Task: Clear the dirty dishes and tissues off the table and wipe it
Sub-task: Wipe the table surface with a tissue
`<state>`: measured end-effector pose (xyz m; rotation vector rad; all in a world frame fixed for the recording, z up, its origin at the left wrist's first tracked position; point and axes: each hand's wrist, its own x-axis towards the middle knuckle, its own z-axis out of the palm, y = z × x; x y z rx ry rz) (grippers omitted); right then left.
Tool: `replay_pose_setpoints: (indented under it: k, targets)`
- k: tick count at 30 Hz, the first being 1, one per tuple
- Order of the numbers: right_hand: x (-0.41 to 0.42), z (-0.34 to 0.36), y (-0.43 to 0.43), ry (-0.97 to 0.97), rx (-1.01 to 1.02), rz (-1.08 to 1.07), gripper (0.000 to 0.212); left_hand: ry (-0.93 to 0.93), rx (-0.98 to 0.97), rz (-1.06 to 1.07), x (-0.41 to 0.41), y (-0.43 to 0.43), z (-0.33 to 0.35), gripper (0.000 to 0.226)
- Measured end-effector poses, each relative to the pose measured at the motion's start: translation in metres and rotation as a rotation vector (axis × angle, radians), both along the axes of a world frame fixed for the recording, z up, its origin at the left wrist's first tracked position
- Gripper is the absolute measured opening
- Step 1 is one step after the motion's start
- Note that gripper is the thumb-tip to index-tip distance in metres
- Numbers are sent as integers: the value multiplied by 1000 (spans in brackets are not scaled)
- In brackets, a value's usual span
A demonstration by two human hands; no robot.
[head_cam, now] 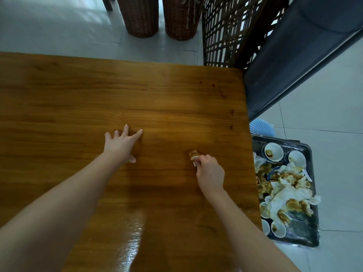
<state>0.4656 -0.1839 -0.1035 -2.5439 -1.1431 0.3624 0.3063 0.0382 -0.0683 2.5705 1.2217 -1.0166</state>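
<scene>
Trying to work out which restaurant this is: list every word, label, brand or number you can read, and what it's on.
None: no text is readable. The table, the tray, its bowls and stained tissues, and the crumpled tissue gripped by the right hand carry no visible lettering.

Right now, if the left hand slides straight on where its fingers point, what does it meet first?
Way looks free: the left hand lies flat, fingers toward the far edge, only bare table ahead; the wicker baskets stand beyond it.
</scene>
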Motion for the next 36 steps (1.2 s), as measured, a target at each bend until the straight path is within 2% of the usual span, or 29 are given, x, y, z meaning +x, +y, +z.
replay_pose_setpoints:
  k: [15,25,36]
  targets:
    - [12,35,-100,60,-33,-256,17,-136,-105,-171,13,-102,0,96]
    - [25,46,-176,172,58,-541,15,-210,-221,-323,51,-161,12,85]
    - [55,51,-255,142,15,-735,17,-279,-304,-400,110,-218,22,73]
